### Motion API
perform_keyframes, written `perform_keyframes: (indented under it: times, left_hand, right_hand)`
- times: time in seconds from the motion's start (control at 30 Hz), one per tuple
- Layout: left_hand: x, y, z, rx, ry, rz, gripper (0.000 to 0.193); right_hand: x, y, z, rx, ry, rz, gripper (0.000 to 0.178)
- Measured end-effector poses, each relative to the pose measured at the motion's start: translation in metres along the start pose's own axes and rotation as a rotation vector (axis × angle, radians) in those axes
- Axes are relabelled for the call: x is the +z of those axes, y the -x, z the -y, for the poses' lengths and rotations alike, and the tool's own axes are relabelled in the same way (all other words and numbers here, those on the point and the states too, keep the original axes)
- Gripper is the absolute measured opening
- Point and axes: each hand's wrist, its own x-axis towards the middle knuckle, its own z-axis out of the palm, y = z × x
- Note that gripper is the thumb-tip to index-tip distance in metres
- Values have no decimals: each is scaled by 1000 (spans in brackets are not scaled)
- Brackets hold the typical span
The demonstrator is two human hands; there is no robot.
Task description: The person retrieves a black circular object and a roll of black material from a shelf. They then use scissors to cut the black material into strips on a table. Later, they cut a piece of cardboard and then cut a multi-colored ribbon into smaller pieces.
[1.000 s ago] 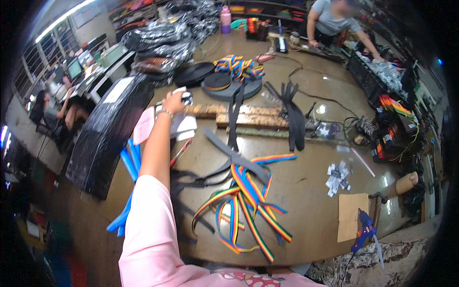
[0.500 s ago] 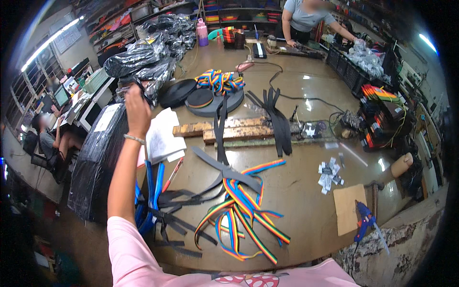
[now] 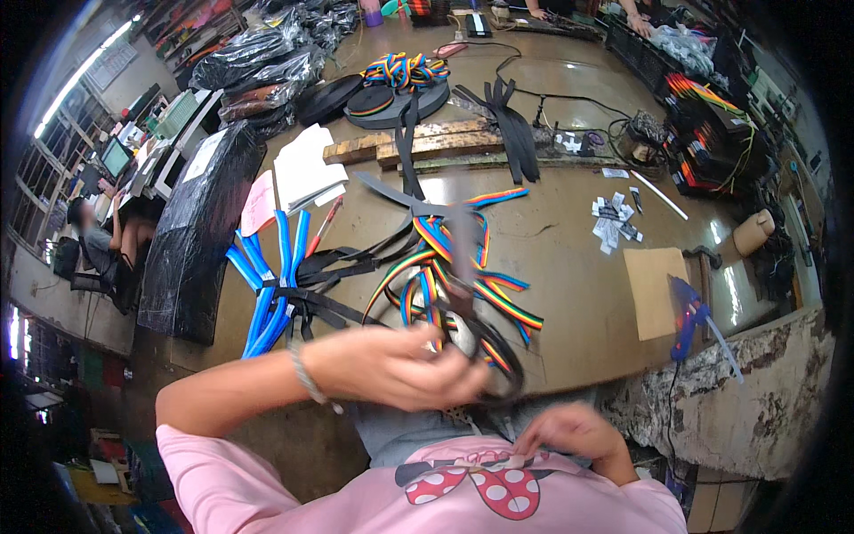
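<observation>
My left hand (image 3: 400, 367), in front of my body, is closed around the dark handles of large scissors (image 3: 461, 298). Their blade points away from me and is smeared by motion. My right hand (image 3: 574, 432) is low by my pink shirt, fingers loosely bent and apart, nothing visible in them. Behind the scissors lies a loose pile of rainbow-striped straps (image 3: 507, 303), partly covered by them. A grey strap (image 3: 391, 190) and black straps (image 3: 356, 254) lie beside the pile. Blue tubular straps (image 3: 267, 311) with black ends rest at the table's left edge.
A wooden bar (image 3: 445, 147) crosses the table, with black straps (image 3: 511, 133) over it. Webbing rolls (image 3: 418, 111) sit behind. White papers (image 3: 307, 165) and a red pen (image 3: 325, 227) lie left, small labels (image 3: 614, 222), cardboard (image 3: 654, 289) and a blue glue gun (image 3: 687, 316) right.
My left hand has come back from the black plastic-wrapped packages at the far left and now holds scissors near my body. My right hand has come into view. The view has tilted down.
</observation>
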Motion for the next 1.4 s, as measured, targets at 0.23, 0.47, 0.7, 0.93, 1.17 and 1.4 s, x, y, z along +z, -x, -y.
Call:
perform_keyframes:
  times: [0.23, 0.47, 0.7, 0.93, 1.17, 1.4]
  left_hand:
    - [0, -77, -23, -168, 805, -128, 30]
    - [16, -46, -7, -203, 1056, -119, 18]
    - [131, 68, 84, -1074, 1100, 179, 37]
    - [172, 76, 83, -1002, 809, 847, 47]
    - [121, 51, 116, -1033, 1065, 653, 38]
    - [40, -10, 168, -1178, 1049, -25, 28]
  right_hand:
    - [29, -28, -7, -318, -563, -505, 45]
    - [19, -35, -11, -300, -925, -666, 43]
    - [-16, -10, -50, -407, -911, -366, 42]
    - [-15, -4, -52, -456, -1015, -432, 72]
    - [-17, -3, -53, -433, -958, -403, 69]
    - [-20, -5, -53, -411, -946, -361, 66]
